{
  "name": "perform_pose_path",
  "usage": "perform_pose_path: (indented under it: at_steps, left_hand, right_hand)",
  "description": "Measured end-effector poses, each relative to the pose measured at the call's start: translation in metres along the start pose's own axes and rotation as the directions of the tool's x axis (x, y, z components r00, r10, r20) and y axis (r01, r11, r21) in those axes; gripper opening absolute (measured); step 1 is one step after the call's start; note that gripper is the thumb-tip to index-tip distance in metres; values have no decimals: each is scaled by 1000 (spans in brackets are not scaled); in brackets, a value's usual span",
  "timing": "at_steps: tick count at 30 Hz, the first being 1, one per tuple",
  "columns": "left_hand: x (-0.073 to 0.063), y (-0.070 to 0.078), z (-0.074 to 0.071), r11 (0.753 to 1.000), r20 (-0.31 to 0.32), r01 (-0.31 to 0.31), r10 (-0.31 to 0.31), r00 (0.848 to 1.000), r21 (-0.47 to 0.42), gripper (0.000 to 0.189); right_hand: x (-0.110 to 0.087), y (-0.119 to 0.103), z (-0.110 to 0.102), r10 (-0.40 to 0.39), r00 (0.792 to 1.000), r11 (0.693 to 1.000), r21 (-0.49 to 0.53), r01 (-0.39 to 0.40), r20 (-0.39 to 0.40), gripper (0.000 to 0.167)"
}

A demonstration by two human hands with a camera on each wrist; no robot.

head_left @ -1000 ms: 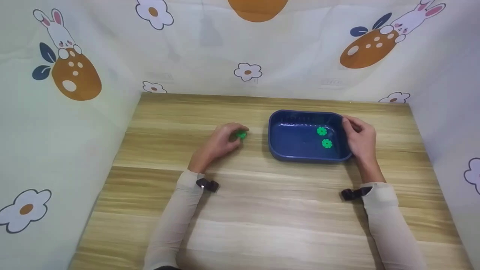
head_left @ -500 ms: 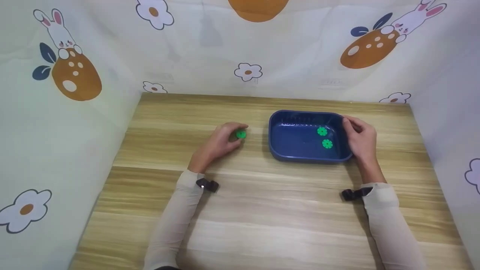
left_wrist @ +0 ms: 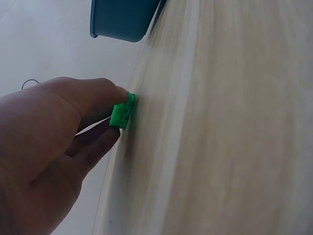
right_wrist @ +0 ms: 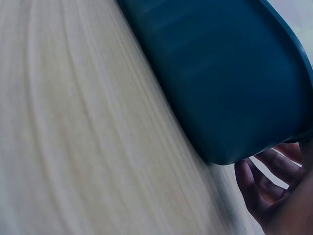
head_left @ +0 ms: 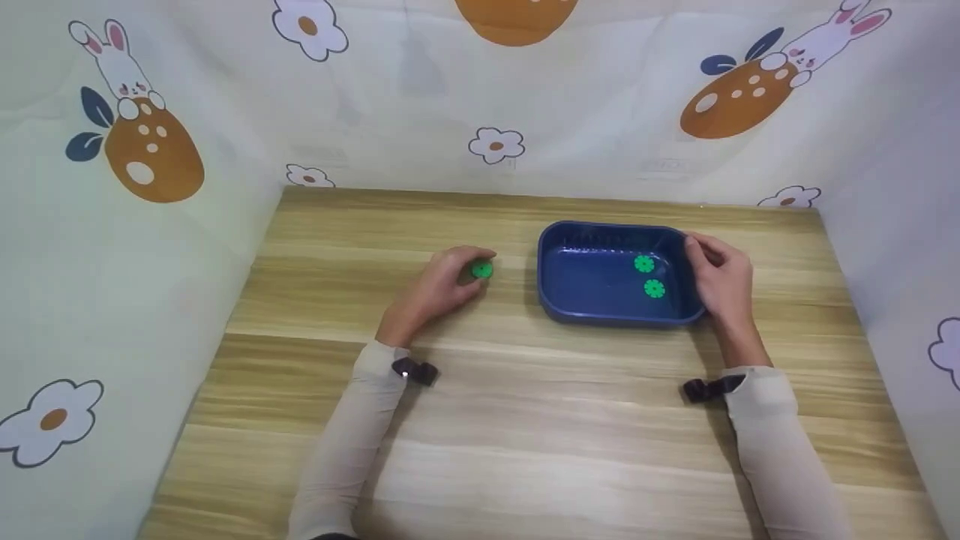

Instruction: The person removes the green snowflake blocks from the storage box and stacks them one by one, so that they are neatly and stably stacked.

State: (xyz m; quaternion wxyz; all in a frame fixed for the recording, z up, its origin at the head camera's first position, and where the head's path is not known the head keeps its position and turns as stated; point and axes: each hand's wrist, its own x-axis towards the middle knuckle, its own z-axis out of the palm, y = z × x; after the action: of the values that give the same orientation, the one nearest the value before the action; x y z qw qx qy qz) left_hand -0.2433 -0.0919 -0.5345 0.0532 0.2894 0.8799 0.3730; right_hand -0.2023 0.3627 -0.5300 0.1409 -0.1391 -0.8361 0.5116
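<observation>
My left hand is low over the wooden table, left of the blue tray. It pinches a small green notched disc between thumb and fingers. In the left wrist view the green piece looks thick, touching or just above the tabletop; whether it is several discs stacked cannot be told. The blue plastic tray has rounded corners. Two green snowflake-like discs, one behind the other, lie flat on its floor toward the right. My right hand holds the tray's right end, fingers against the outer wall.
The wooden table spreads in front of the tray and between the forearms. A pale cloth wall printed with rabbits and flowers rises behind and at both sides. Each wrist carries a small black camera.
The green disc between the left fingers has turned slightly, its round face now showing more fully. Tray, right hand and the two discs inside stay in place.
</observation>
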Motion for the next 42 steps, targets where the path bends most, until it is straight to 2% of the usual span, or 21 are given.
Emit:
perform_pose_path:
  at_steps: [8, 13, 22, 28, 33, 42]
  left_hand:
    - [2, 1, -1, 999, -38, -20, 21, 999, 31, 48]
    - [5, 6, -1, 997, -85, -67, 70, 994, 41, 40]
    - [20, 29, 8, 986, -133, -167, 169, 977, 22, 36]
    - [33, 46, 19, 969, -168, -241, 245, 955, 47, 35]
    - [43, 62, 31, 963, -157, -263, 268, 951, 47, 38]
    - [56, 80, 50, 963, -95, -265, 269, 959, 45, 39]
  right_hand:
    - [0, 1, 1, -14, 1000, 999, 31, 14, -11, 39]
    - [0, 1, 1, 5, 1000, 1000, 19, -5, 0, 41]
    - [0, 1, 0, -12, 1000, 1000, 24, 12, -9, 38]
    - [0, 1, 1, -19, 1000, 999, 39, 19, -18, 39]
    - [0, 1, 2, -10, 1000, 999, 36, 11, -16, 40]
    - [0, 1, 1, -4, 1000, 1000, 20, 5, -10, 40]
